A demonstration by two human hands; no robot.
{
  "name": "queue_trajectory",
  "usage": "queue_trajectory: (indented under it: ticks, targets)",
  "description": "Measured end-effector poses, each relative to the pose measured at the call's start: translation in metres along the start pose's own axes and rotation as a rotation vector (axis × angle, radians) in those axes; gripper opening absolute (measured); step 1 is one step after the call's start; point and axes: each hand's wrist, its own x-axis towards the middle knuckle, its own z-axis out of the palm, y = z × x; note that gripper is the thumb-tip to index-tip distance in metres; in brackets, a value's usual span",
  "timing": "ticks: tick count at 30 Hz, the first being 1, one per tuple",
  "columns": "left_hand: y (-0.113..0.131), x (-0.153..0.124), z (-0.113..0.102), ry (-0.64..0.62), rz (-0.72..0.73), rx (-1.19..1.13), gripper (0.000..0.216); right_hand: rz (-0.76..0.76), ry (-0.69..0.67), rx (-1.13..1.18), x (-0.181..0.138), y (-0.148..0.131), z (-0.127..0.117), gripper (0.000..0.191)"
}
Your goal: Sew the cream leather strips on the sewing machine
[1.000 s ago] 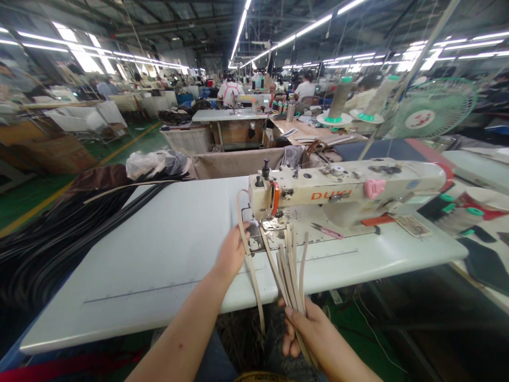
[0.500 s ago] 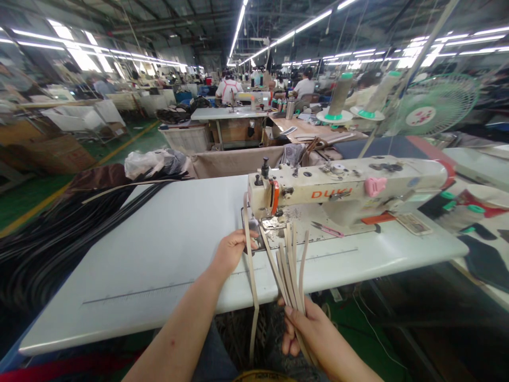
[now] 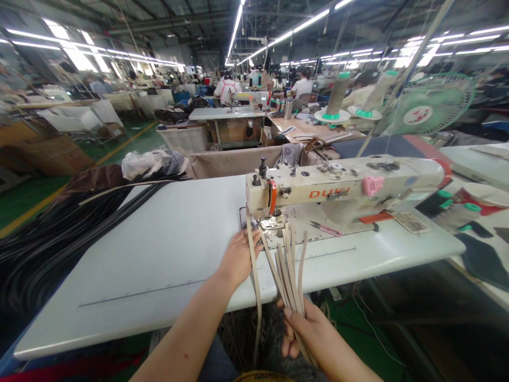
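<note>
My left hand (image 3: 237, 259) is at the front left of the sewing machine (image 3: 338, 183), fingers drawn together by the needle area. A long beige strip (image 3: 255, 281) runs down from the machine head across these fingers and hangs over the table's front edge. My fingertips are partly hidden behind it. Lower right, my right hand (image 3: 300, 326) is closed around a bundle of beige strips (image 3: 292, 281), whose free ends fan out toward the machine. One strip of the bundle (image 3: 268, 257) reaches up close to the presser foot (image 3: 273, 216).
Pink-handled thread snips (image 3: 326, 229) lie on the machine bed. Long black strips (image 3: 79, 239) drape over the left side of the white table (image 3: 159, 254). Thread cones (image 3: 338, 98) and a green fan (image 3: 429, 106) stand behind at right. Other people sit at machines farther back.
My left hand has moved slightly forward and right, nearer the needle area, and its fingers lie flatter. The hanging strip has shifted a little right. My right hand keeps its grip on the bundle.
</note>
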Motion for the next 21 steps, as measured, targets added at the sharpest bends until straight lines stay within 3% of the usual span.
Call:
queue_trajectory:
  ticks: [21]
  targets:
    - [0.0018,-0.0002,-0.0011,-0.005,0.018,-0.005,0.039,0.033,-0.006,0.004,0.0005,-0.0020,0.0022,0.061]
